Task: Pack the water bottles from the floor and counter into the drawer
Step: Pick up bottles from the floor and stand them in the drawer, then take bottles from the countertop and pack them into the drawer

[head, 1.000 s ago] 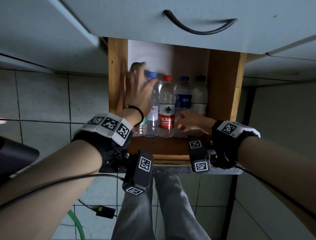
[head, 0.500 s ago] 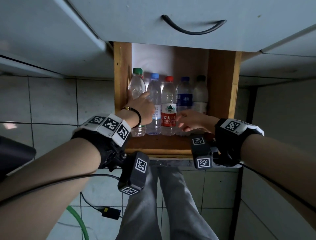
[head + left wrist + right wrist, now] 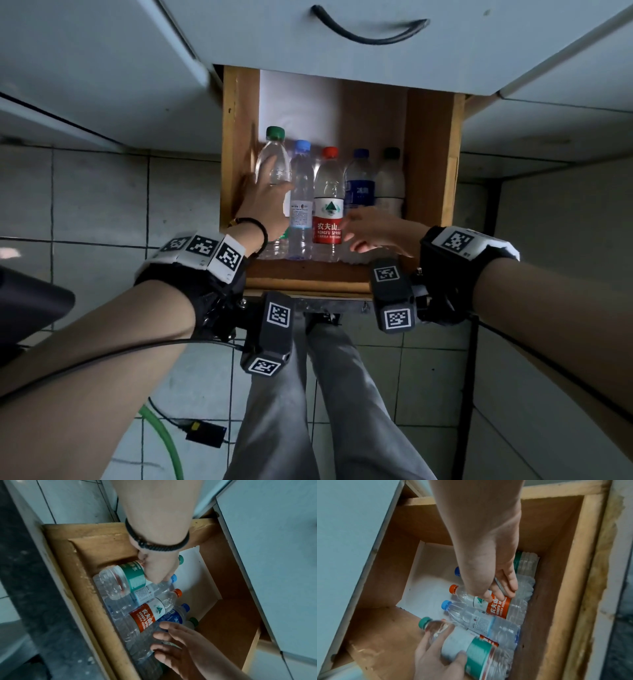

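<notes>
The open wooden drawer (image 3: 431, 154) holds several water bottles lying side by side, caps away from me. My left hand (image 3: 265, 202) grips the green-capped bottle (image 3: 274, 161) at the far left, fingers curled round its body (image 3: 471, 649) against the drawer's left wall. Beside it lie a light-blue-capped bottle (image 3: 301, 192), a red-labelled bottle (image 3: 329, 205), a dark-blue-labelled bottle (image 3: 359, 185) and a dark-capped bottle (image 3: 390, 185). My right hand (image 3: 370, 231) is open, its straight fingers (image 3: 498, 588) resting on the red-labelled bottle (image 3: 500, 607).
The drawer front with its black handle (image 3: 370, 31) hangs over the far end. A white sheet (image 3: 298, 102) lines the bare far half of the drawer. Below on the tiled floor are my legs (image 3: 308, 394), a green hose (image 3: 164, 442) and a black plug (image 3: 205, 433).
My left hand has slid back from the cap end of the green-capped bottle to its body. The right hand has stayed by the red-labelled bottle.
</notes>
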Available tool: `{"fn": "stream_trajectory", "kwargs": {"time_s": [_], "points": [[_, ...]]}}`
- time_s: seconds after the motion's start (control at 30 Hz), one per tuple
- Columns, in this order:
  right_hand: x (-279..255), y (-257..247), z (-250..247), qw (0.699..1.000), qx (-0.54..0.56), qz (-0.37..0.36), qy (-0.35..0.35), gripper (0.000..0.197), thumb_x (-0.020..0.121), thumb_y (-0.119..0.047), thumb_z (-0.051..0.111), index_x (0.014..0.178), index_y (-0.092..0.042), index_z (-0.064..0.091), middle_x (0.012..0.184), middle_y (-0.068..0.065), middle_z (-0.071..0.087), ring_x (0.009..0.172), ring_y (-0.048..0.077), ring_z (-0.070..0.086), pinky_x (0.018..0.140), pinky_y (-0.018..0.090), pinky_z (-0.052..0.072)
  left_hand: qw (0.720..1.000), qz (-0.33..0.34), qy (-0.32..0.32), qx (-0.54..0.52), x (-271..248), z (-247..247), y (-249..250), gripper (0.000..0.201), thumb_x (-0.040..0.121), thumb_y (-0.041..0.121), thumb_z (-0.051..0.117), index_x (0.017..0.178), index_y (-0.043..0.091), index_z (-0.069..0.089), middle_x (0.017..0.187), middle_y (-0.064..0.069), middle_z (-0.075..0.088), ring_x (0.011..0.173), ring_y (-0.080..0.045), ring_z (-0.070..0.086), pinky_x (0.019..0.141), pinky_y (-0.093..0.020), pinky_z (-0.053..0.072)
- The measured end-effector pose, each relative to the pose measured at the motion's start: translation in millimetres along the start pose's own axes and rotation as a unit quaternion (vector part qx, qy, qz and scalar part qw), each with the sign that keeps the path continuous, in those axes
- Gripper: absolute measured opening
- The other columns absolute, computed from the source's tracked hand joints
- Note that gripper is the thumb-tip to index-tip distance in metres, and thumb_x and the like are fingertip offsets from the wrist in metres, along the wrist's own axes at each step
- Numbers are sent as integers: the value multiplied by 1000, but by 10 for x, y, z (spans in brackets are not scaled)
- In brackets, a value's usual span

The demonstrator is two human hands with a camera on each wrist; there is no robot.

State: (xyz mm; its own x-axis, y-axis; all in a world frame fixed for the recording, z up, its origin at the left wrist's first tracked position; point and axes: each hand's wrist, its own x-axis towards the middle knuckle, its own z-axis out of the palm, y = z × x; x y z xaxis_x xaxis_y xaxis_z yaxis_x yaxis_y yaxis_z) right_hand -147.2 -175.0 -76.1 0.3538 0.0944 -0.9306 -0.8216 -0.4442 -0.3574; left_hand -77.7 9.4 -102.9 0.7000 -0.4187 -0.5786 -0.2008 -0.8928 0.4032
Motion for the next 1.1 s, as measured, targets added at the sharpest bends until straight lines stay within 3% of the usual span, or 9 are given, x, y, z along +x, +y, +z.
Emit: {"fn": "stream_trajectory", "kwargs": {"time_s": [0.13,0.23,0.33,0.4,0.57,0.7,0.83,0.97,1.1], "points": [[4,34,68,1000,-3,-16,-9,34,101,-17,36,128,-1,49,123,20,59,97,25,58,86,34,52,998,30,-43,45,13,119,-38,70,77,-8,58,139,24,47,161,1,-8,146,-28,17,109,-43,38],[-80,40,38,1000,-8,-16,-15,35,102,-17,36,130,-2,47,124,21,59,104,31,60,94,39,50,998,5,-61,25,-21,64,21,68,78,-2,56,140,26,46,161,1,-7,146,-27,17,110,-44,37],[-260,-16,-65,1000,-19,-15,-14,34,101,-14,37,131,-4,47,124,20,59,114,35,58,98,41,49,995,13,-103,-1,-105,-137,130,57,84,4,52,139,20,47,158,-7,20,143,-26,25,112,-41,32],[-425,-97,-152,999,-32,-16,-14,33,100,-12,38,130,-4,49,123,20,59,114,35,59,98,42,49,989,6,-143,-29,-200,-377,226,50,90,6,47,138,19,48,149,-9,40,130,-25,44,96,-31,43],[-966,-468,-355,998,-59,-30,22,32,101,-11,36,129,-2,50,122,20,61,111,35,61,94,43,51,982,31,-182,-47,-569,-1278,543,39,96,11,43,134,15,53,138,-4,54,122,-20,53,99,-31,44],[-1469,-840,-390,993,-101,-59,33,32,101,-11,35,128,2,48,122,24,62,92,29,61,74,36,53,984,57,-163,-44,-948,-1942,670,33,98,27,46,128,19,58,131,2,58,112,-15,57,95,-28,46],[-2114,-1374,-316,985,-130,-110,13,33,102,-18,38,129,-2,48,124,25,61,101,32,63,91,42,54,981,27,-119,-152,-1478,-2684,745,31,97,29,49,125,20,59,117,1,61,94,-11,59,73,-20,50],[-2701,-2063,-288,973,-134,-180,46,35,102,-25,37,123,-3,53,120,20,64,99,31,65,93,41,51,963,25,-10,-269,-1978,-3357,732,19,98,24,48,110,19,62,97,-2,61,84,-18,62,67,-27,51],[-3094,-2751,-277,944,-130,-287,98,31,99,-21,44,122,-4,55,106,17,61,90,22,57,81,36,49,948,40,133,-286,-2336,-3917,559,21,99,27,47,112,19,62,100,-4,63,83,-17,65,69,-28,52]]}}
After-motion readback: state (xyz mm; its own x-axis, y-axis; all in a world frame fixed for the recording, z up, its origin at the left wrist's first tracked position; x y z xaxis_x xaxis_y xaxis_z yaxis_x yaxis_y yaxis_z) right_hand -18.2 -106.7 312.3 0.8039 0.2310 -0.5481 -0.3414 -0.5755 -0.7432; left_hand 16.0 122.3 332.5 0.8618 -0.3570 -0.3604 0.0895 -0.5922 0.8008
